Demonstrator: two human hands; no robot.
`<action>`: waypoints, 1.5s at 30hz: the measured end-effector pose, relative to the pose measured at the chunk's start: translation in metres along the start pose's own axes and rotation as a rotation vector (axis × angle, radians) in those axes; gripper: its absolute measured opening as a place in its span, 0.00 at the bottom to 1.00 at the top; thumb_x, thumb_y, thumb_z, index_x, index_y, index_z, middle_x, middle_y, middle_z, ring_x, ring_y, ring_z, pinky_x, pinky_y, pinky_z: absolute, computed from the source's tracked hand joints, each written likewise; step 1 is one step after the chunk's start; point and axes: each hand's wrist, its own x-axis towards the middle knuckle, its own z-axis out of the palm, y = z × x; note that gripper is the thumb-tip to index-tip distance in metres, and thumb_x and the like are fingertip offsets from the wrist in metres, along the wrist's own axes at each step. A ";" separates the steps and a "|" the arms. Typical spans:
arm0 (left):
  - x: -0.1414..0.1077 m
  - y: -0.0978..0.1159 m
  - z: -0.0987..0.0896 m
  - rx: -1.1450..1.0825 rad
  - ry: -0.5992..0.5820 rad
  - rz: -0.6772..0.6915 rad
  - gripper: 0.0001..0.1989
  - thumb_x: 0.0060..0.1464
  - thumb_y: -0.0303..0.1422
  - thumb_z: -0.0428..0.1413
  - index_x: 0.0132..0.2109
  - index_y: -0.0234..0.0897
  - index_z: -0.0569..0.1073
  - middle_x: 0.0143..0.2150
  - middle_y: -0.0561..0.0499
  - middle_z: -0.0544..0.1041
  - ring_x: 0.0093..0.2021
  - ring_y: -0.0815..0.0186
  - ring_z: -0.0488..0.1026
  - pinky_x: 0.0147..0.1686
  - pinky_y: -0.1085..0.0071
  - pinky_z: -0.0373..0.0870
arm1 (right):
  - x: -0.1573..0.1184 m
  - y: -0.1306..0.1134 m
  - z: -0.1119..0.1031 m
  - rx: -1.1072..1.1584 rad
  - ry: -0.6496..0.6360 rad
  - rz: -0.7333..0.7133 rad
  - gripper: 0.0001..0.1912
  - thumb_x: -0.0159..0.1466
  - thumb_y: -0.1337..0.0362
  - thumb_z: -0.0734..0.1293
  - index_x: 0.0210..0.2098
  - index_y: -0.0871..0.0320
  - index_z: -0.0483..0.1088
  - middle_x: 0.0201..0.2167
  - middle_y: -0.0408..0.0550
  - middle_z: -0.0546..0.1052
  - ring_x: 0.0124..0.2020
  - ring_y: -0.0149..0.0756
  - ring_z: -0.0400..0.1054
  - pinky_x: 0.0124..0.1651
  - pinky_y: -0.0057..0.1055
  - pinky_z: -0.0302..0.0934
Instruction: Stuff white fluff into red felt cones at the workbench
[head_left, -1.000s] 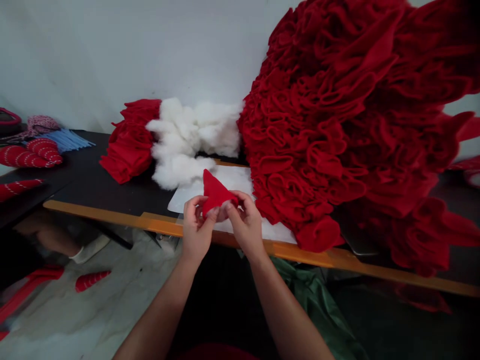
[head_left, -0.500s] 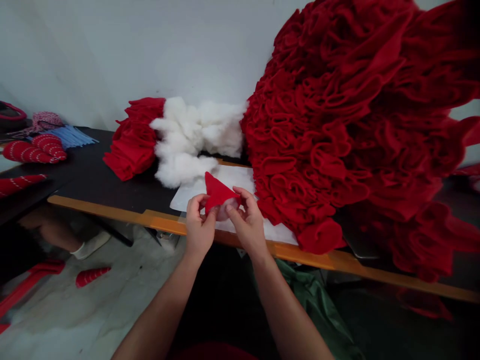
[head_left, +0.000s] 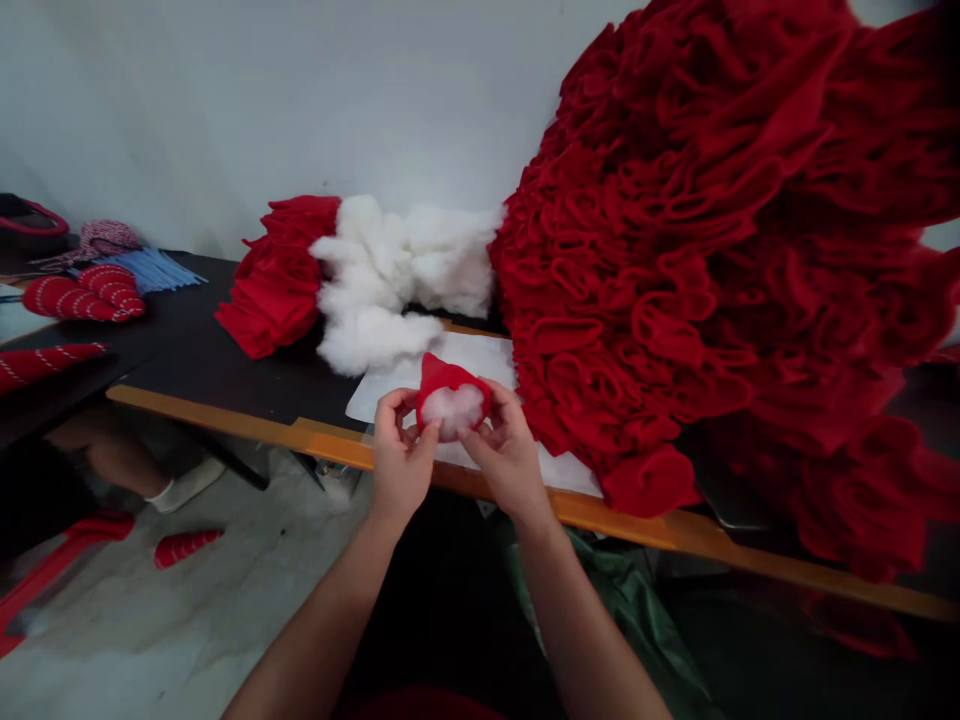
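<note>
Between my two hands is a small red felt cone [head_left: 439, 372], its opening turned toward me and its tip pointing up and away. White stuffing [head_left: 453, 408] fills the opening. My left hand [head_left: 403, 450] pinches the left side of the rim, thumb at the front. On the right side of the rim, my right hand [head_left: 507, 447] grips with thumb and fingers. Both hands are above a white sheet [head_left: 365, 398] at the table's front edge. Just beyond lies a heap of loose white fiberfill [head_left: 375, 290].
A tall heap of red felt pieces [head_left: 637, 270] rises on the right. Left of the fiberfill stands a smaller red stack [head_left: 274, 280]. Red striped cones [head_left: 82, 295] and blue strips [head_left: 161, 268] lie far left. A person's leg [head_left: 112, 455] shows below the table [head_left: 240, 375].
The cone has been tilted, so its opening now faces me and its rim is spread wider, showing more of the white stuffing. My right hand has shifted slightly right. The view has turned slightly left.
</note>
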 end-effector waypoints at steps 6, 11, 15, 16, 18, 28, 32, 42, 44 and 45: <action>-0.002 0.002 0.000 0.116 -0.004 0.221 0.16 0.44 0.21 0.56 0.41 0.41 0.69 0.42 0.51 0.66 0.43 0.67 0.66 0.37 0.74 0.66 | -0.003 0.009 0.008 0.121 0.228 0.094 0.16 0.51 0.68 0.66 0.41 0.55 0.67 0.37 0.42 0.73 0.37 0.30 0.67 0.41 0.29 0.64; -0.006 0.006 0.003 -0.504 -0.020 -0.098 0.22 0.42 0.37 0.64 0.46 0.43 0.69 0.46 0.49 0.68 0.49 0.65 0.67 0.46 0.69 0.68 | 0.001 0.004 0.008 0.692 0.238 0.357 0.19 0.45 0.71 0.70 0.36 0.51 0.69 0.30 0.35 0.73 0.30 0.24 0.67 0.35 0.21 0.65; -0.001 -0.007 0.007 -0.723 -0.155 -0.467 0.28 0.34 0.46 0.65 0.43 0.39 0.71 0.40 0.49 0.74 0.41 0.62 0.72 0.41 0.66 0.71 | -0.007 -0.001 0.014 0.851 0.165 0.579 0.15 0.44 0.71 0.71 0.33 0.53 0.71 0.31 0.39 0.76 0.31 0.27 0.69 0.31 0.22 0.66; 0.001 -0.009 0.008 -0.749 -0.163 -0.486 0.28 0.34 0.45 0.66 0.43 0.39 0.71 0.39 0.49 0.74 0.40 0.62 0.72 0.40 0.66 0.71 | -0.011 -0.001 0.014 0.869 0.152 0.625 0.15 0.44 0.70 0.72 0.32 0.53 0.71 0.31 0.40 0.77 0.31 0.28 0.69 0.30 0.22 0.66; 0.004 -0.010 0.007 -0.772 -0.176 -0.482 0.30 0.34 0.42 0.66 0.47 0.41 0.70 0.41 0.49 0.76 0.40 0.61 0.73 0.41 0.65 0.72 | -0.019 -0.001 0.014 0.861 0.124 0.683 0.14 0.44 0.70 0.72 0.32 0.54 0.71 0.32 0.41 0.77 0.31 0.28 0.69 0.30 0.22 0.66; -0.006 -0.011 0.011 -0.675 -0.233 -0.497 0.41 0.36 0.40 0.66 0.58 0.46 0.60 0.52 0.46 0.72 0.50 0.56 0.71 0.49 0.61 0.69 | -0.045 0.003 0.011 0.041 0.210 0.110 0.18 0.60 0.59 0.63 0.49 0.54 0.66 0.53 0.50 0.67 0.53 0.37 0.62 0.57 0.40 0.57; -0.024 -0.013 0.015 -0.624 -0.371 -0.489 0.40 0.36 0.38 0.66 0.58 0.49 0.61 0.55 0.48 0.71 0.51 0.56 0.71 0.49 0.61 0.71 | -0.054 -0.005 0.006 0.054 0.234 0.070 0.17 0.59 0.60 0.64 0.48 0.55 0.64 0.48 0.50 0.69 0.48 0.36 0.65 0.52 0.37 0.62; -0.114 -0.018 0.070 -0.324 -0.680 -0.463 0.26 0.49 0.36 0.59 0.55 0.62 0.63 0.55 0.63 0.69 0.58 0.64 0.65 0.55 0.68 0.70 | -0.137 -0.024 -0.077 0.311 0.512 0.080 0.48 0.49 0.54 0.72 0.62 0.52 0.46 0.57 0.49 0.63 0.57 0.40 0.60 0.59 0.41 0.57; -0.149 -0.023 0.081 -0.279 -0.790 -0.548 0.24 0.51 0.39 0.57 0.55 0.60 0.63 0.56 0.60 0.69 0.60 0.60 0.63 0.59 0.60 0.65 | -0.159 -0.026 -0.099 0.524 0.603 0.163 0.47 0.48 0.56 0.73 0.61 0.53 0.48 0.51 0.46 0.70 0.51 0.38 0.66 0.60 0.41 0.56; -0.163 -0.025 0.084 -0.242 -0.886 -0.573 0.24 0.50 0.40 0.58 0.55 0.59 0.64 0.56 0.59 0.69 0.60 0.58 0.63 0.59 0.58 0.64 | -0.173 -0.025 -0.111 0.596 0.661 0.209 0.44 0.48 0.57 0.73 0.59 0.53 0.51 0.49 0.45 0.72 0.48 0.37 0.68 0.59 0.40 0.56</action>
